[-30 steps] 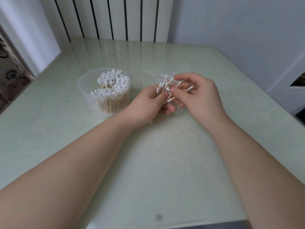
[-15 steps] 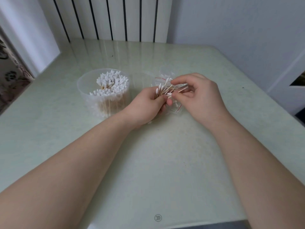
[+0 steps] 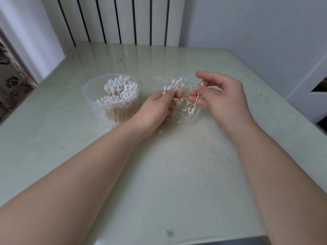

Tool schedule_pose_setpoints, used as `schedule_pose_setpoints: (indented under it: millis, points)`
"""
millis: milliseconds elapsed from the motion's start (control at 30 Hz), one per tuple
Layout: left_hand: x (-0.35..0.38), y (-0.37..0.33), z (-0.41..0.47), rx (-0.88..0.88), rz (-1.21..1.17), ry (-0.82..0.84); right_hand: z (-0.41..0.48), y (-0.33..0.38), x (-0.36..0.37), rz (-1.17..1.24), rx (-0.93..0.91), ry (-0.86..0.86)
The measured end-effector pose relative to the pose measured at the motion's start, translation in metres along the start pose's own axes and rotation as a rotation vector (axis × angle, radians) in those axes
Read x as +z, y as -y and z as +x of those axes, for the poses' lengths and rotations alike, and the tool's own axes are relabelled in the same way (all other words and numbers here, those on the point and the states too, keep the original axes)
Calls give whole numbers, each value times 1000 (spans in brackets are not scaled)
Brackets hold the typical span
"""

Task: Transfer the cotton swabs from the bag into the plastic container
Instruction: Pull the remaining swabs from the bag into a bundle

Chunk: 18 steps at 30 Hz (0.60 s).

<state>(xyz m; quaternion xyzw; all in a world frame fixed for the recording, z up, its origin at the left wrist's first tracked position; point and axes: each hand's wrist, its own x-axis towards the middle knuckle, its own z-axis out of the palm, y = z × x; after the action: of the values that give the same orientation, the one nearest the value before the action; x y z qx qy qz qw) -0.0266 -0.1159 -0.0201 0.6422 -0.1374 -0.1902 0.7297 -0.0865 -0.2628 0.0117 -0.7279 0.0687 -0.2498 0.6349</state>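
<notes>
Container [image 3: 96, 110] stands at the left of the counter [image 3: 177, 174], clear plastic, already packed with upright cotton swabs [image 3: 120, 89]. Just right of it my left grip [image 3: 155, 110] is curled around a small bundle [image 3: 172, 86], white tips fanning out above the thumb. The clear bag [image 3: 192, 117] lies on the counter between both hands, with a scatter of swabs inside. Further right, my right grip [image 3: 223, 98] pinches one single swab [image 3: 196, 102] between thumb and fingertips, its other fingers loosely spread. I judge this the gathering step: swabs picked from the bag and collected into the left bundle. Next I'd want that single one laid parallel with the rest, then the bundle carried over the container and lowered in tips up
</notes>
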Motion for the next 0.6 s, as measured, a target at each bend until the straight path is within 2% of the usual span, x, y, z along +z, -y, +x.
schedule_pose_setpoints:
  millis: [100, 167, 300, 367, 467, 533, 600]
  points:
    - [-1, 2, -2, 43, 36, -1, -1, 1, 2, 159, 66, -17]
    - [-1, 3, -4, 50, 24, 21, 0, -1, 2, 164, 73, 3]
    - [-2, 1, -8, 58, 88, 121, -2, -13, 5, -411, -141, 24]
    - [-2, 1, -7, 73, 148, 108, -4, -13, 7, -474, -157, 23]
    - [-2, 1, -3, 46, 61, 57, -2, -13, 5, -458, -177, 25]
    - [-2, -3, -3, 9, -11, 37, -1, -16, 2, -531, -244, 141]
    - [-2, -5, -4, 2, -57, 13, -3, -18, 0, -710, -326, 350]
